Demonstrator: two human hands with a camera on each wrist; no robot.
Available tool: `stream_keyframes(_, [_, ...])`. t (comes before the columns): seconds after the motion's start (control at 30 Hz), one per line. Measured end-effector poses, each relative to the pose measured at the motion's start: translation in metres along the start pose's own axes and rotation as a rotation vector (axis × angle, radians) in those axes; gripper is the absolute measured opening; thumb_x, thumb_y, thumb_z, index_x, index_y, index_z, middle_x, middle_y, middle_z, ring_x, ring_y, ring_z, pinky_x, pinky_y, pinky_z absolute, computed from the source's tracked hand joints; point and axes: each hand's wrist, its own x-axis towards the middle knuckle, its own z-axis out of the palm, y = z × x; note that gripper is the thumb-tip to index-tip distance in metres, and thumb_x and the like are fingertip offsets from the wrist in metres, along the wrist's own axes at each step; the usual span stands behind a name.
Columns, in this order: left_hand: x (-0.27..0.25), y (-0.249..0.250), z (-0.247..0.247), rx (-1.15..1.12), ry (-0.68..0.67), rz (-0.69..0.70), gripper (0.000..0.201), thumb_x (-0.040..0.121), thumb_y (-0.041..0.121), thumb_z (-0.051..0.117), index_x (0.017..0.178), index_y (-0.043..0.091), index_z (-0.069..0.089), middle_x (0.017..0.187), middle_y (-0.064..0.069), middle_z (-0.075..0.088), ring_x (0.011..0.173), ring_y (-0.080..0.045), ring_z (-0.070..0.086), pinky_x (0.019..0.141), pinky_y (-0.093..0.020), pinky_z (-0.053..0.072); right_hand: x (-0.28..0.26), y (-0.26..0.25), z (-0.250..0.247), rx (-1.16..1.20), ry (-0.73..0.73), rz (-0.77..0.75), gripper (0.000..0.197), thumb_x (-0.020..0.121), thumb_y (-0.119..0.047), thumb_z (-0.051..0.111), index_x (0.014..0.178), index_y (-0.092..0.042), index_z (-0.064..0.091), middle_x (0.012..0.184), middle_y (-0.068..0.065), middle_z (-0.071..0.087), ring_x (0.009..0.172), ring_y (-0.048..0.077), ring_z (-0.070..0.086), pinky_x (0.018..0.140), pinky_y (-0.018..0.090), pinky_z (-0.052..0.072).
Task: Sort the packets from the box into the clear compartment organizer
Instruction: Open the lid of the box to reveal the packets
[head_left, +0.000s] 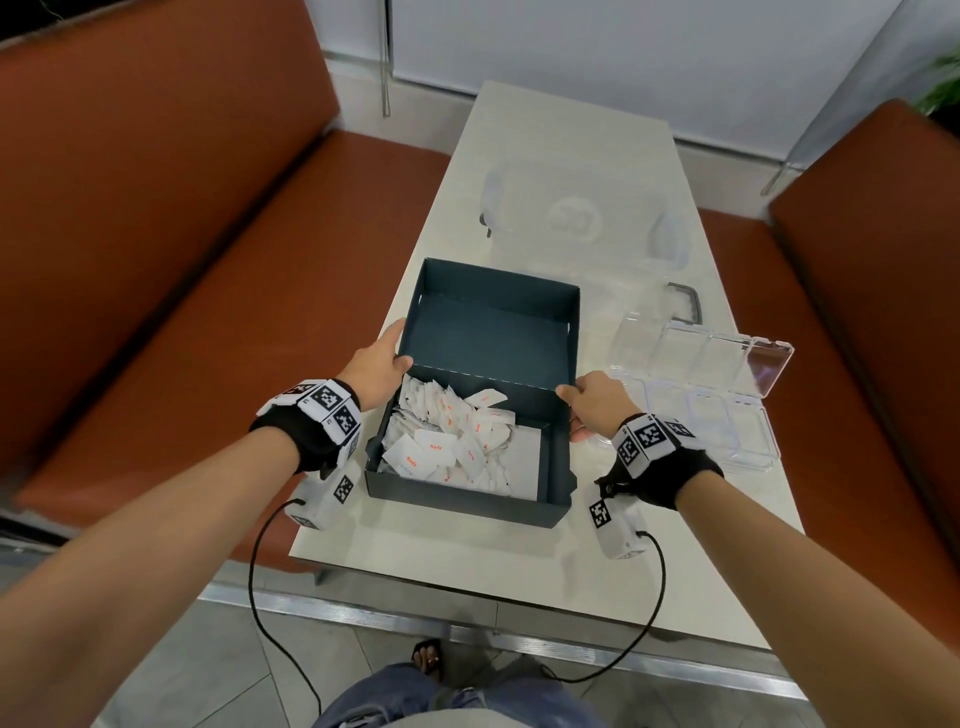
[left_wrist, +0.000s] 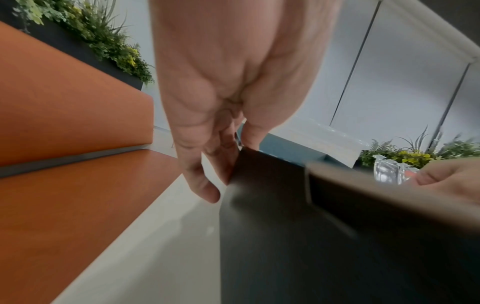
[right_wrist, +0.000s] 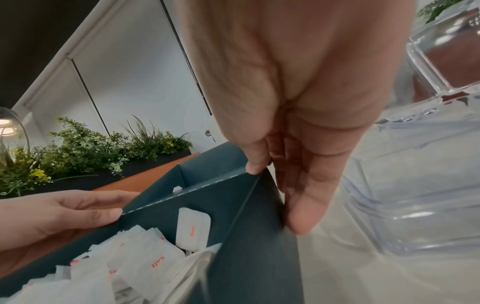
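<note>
Between my hands sits the box (head_left: 470, 483) of packets (head_left: 447, 441); left hand (head_left: 375, 364) and right hand (head_left: 597, 402) pinch its raised lid (head_left: 493, 322).

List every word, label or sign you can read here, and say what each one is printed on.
"Salt", in red: on the white packets in the box, also legible in the right wrist view.
Small blue print under "Salt" on one packet: too small to read.
Black-and-white square code markers on the wrist bands: patterns only, their tiny edge characters too small to read.
Round emblem on the clear container: too faint to read.

Orange benches (head_left: 156, 270) flanking white table (head_left: 561, 135)
</note>
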Motion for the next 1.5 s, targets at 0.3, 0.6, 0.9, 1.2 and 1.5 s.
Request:
stream_keyframes(0.3, [-0.011,-0.002,0.002,0.061,0.021,-0.050,0.048,0.105,0.028,0.038,0.147,0.006,0.031,0.144,-0.020,0.046,0.128,-0.037,0.048,0.101,-0.042,0.040,-0.015,-0.007,-0.009,-0.197,0.103,-0.020,0.031,0.097,-0.022,0.051,0.107,0.007,0.058,0.104,0.023,0.066,0.094,0.033,0.065,0.087,0.031,0.051])
stream_keyframes(0.6, [-0.034,-0.010,-0.005,-0.070,-0.037,-0.066,0.056,0.099,0.016,0.054,0.149,0.019,0.031,0.136,-0.010,0.054,0.102,-0.025,0.060,0.070,-0.036,0.060,-0.042,-0.106,0.022,-0.639,-0.097,-0.610,0.028,0.091,-0.022,0.052,0.118,-0.020,0.060,0.115,0.003,0.062,0.101,0.021,0.058,0.084,0.031,0.048])
stream_keyframes(0.9, [-0.048,-0.014,-0.002,-0.138,-0.049,-0.104,0.050,0.101,0.014,0.049,0.149,0.023,0.036,0.132,-0.012,0.055,0.099,-0.025,0.054,0.050,-0.024,0.054,-0.043,-0.074,0.103,-1.075,-0.292,-0.688,0.085,0.072,-0.049,0.069,0.144,-0.031,0.028,0.132,0.015,0.034,0.105,0.035,0.053,0.068,0.035,0.037])
stream_keyframes(1.2, [-0.051,-0.007,-0.003,-0.104,-0.060,-0.141,0.049,0.102,0.015,0.048,0.148,0.023,0.036,0.135,-0.017,0.053,0.116,-0.034,0.056,0.086,-0.051,0.056,-0.033,-0.084,0.070,-0.959,-0.257,-0.692,0.043,0.089,-0.012,0.060,0.131,-0.016,0.049,0.118,0.013,0.055,0.106,0.030,0.056,0.072,0.033,0.048])
stream_keyframes(1.5, [-0.052,-0.009,-0.005,-0.091,-0.075,-0.136,0.047,0.101,0.017,0.049,0.146,0.024,0.039,0.126,-0.013,0.059,0.109,-0.032,0.059,0.085,-0.044,0.056,-0.035,-0.102,0.032,-0.793,-0.355,-0.661,0.060,0.081,-0.018,0.074,0.135,-0.026,0.049,0.130,0.002,0.053,0.116,0.024,0.052,0.089,0.029,0.040])
